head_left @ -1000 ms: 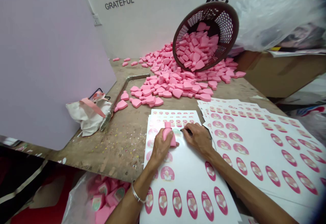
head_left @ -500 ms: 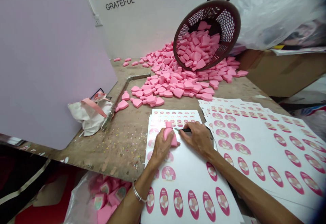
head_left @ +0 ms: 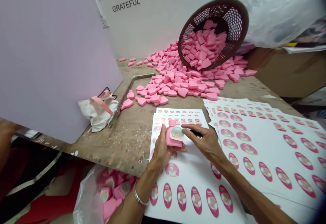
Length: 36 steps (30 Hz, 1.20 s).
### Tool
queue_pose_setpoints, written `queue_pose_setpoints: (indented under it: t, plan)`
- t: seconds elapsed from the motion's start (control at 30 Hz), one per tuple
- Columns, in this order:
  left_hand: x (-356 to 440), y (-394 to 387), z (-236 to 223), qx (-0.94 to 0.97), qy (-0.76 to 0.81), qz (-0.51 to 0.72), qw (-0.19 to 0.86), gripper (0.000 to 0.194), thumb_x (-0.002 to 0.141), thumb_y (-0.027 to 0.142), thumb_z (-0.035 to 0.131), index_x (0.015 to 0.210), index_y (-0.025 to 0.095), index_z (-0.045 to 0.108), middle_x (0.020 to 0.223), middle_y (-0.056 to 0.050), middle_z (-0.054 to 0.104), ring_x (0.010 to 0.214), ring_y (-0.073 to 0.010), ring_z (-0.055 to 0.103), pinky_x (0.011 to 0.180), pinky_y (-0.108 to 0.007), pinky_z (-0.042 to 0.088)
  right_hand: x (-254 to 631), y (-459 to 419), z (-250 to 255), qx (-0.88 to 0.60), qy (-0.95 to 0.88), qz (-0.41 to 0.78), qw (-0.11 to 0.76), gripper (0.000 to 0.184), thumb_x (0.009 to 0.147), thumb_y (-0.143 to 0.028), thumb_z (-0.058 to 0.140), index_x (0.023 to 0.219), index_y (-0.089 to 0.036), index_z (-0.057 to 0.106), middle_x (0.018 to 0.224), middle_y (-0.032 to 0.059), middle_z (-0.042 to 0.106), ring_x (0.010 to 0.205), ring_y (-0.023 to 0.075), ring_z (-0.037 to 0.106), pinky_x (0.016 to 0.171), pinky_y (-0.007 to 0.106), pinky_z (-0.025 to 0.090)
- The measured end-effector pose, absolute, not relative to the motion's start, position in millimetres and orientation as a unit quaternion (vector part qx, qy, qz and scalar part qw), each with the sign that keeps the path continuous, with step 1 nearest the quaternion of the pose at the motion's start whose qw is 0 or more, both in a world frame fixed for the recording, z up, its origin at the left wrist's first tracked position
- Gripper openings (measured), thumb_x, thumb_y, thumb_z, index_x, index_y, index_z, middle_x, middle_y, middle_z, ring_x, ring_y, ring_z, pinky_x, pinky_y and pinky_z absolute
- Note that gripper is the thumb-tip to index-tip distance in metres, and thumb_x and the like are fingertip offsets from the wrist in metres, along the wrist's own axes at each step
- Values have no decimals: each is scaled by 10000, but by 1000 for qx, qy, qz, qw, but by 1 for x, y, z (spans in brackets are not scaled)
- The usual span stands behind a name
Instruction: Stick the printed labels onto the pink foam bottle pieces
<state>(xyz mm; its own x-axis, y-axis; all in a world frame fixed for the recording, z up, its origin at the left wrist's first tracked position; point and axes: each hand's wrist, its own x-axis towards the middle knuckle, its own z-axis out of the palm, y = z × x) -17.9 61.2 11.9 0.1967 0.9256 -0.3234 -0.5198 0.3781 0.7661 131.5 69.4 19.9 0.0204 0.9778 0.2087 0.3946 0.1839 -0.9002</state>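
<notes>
My left hand (head_left: 163, 146) is closed around a pink toy bottle (head_left: 171, 141) with a narrow neck, held upright above the sticker sheets (head_left: 188, 169). A pale green, arch-shaped sticker (head_left: 177, 133) lies against the bottle's front face; I cannot tell how much of it is stuck down. The fingertips of my right hand (head_left: 201, 137) pinch the sticker's upper right edge. Part of a dark, slim tool (head_left: 198, 133) shows beneath those fingers, its kind mostly hidden. Rows of pink stickers are printed on the sheets under both hands.
Behind, a brown basket (head_left: 244, 23) lies tipped among many pink bottles (head_left: 175, 81). More sticker sheets (head_left: 267, 142) spread to the right. At left are a metal bar (head_left: 127, 91), a white bag (head_left: 95, 115), a lilac panel (head_left: 56, 57) and another person's arm (head_left: 5, 139). A plastic bag (head_left: 85, 197) of labelled bottles hangs below the table edge.
The green sticker, lifted from the sheet on the dark tool's tip, has moved left onto the bottle's face. My left hand has turned the bottle slightly. A person's arm has appeared at far left.
</notes>
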Motion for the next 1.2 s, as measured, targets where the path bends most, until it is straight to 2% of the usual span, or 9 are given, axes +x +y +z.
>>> queue_pose_setpoints:
  t: [0.1,0.57,0.7,0.83,0.9,0.97,1.03,1.1,1.2]
  plan:
    - [-18,58,16,261,377,502,733,622,843,668,413,1000,111,641,697,-76,683,649,-207,682,569,-308,569,128,66,18,-539,-632,320,456,236,804,-435,623,881,-246,742,881,29,734,813,206,660,712,330,525]
    - [-18,57,20,261,372,510,731,613,864,647,401,1014,100,634,734,-78,693,653,-195,678,626,-345,589,123,59,22,-536,-659,286,443,175,818,-387,626,881,-260,729,887,19,731,810,196,657,748,336,507]
    - [-23,56,21,303,361,497,728,527,823,601,527,980,107,623,812,-88,686,703,-196,675,647,-339,591,123,61,19,-531,-687,228,442,186,832,-390,610,896,-254,719,883,36,725,824,204,643,767,354,497]
    - [-30,53,23,370,340,470,725,377,754,349,713,1029,150,549,925,-57,642,771,-175,658,662,-306,590,129,66,19,-582,-695,119,406,339,777,-452,651,1018,-215,686,956,83,710,919,276,620,869,468,452]
    - [-30,51,25,375,340,457,731,361,760,293,702,1041,141,534,933,-58,624,784,-167,646,659,-299,590,130,68,21,-615,-663,149,400,493,712,-505,694,1098,-204,640,1045,96,687,966,291,618,892,484,454]
    - [-28,49,28,383,335,435,742,356,755,267,699,1041,129,540,897,-56,621,788,-167,641,668,-305,592,128,69,21,-603,-645,247,399,596,673,-530,714,1164,-218,584,1139,89,653,1009,268,620,886,433,489]
    - [-31,44,32,397,340,401,752,412,736,279,711,1084,134,542,861,-55,633,777,-186,651,653,-323,592,127,74,19,-563,-649,332,389,608,680,-531,707,1191,-239,552,1206,72,622,1061,235,610,897,377,502]
    - [-47,31,34,404,395,368,739,485,734,347,704,1147,150,545,908,-89,666,809,-230,670,672,-365,591,129,87,15,-551,-659,348,375,587,695,-538,693,1182,-241,554,1211,66,620,1089,224,598,920,359,492]
    - [-100,-5,27,397,588,342,616,526,721,448,682,1180,205,599,1177,-125,650,1088,-292,612,932,-426,504,139,125,8,-582,-676,302,336,502,751,-552,634,1121,-215,593,1130,75,660,1024,220,626,881,343,502]
